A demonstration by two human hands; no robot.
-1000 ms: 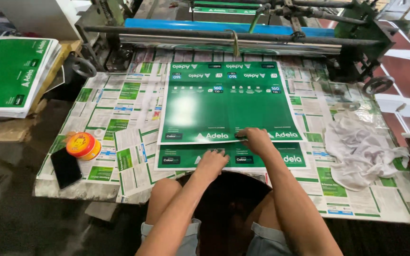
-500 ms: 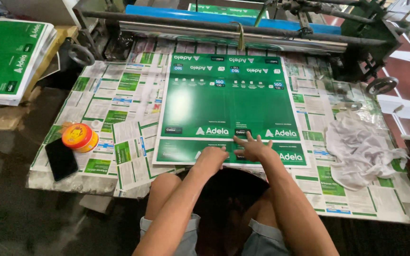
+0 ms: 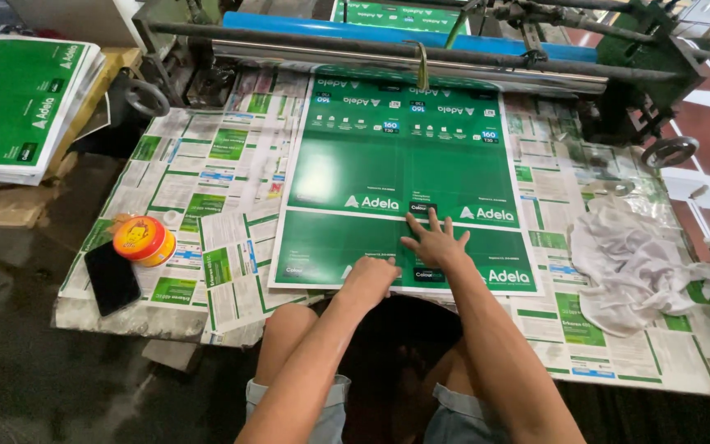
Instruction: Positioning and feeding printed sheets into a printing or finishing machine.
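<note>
In the head view, a large green printed sheet [image 3: 408,177] lies flat on the tabletop [image 3: 207,189], which is covered with printed paper; its far edge is at the machine roller [image 3: 404,53]. The right hand [image 3: 435,244] presses on the sheet with fingers spread; the left hand [image 3: 369,280] rests at the near edge, fingers curled, not clearly pinching. I judge the sheet is being fed forward; the next push needs even pressure from 2 hands. Compared with 0.5 s ago, the sheet sits further under the roller.
</note>
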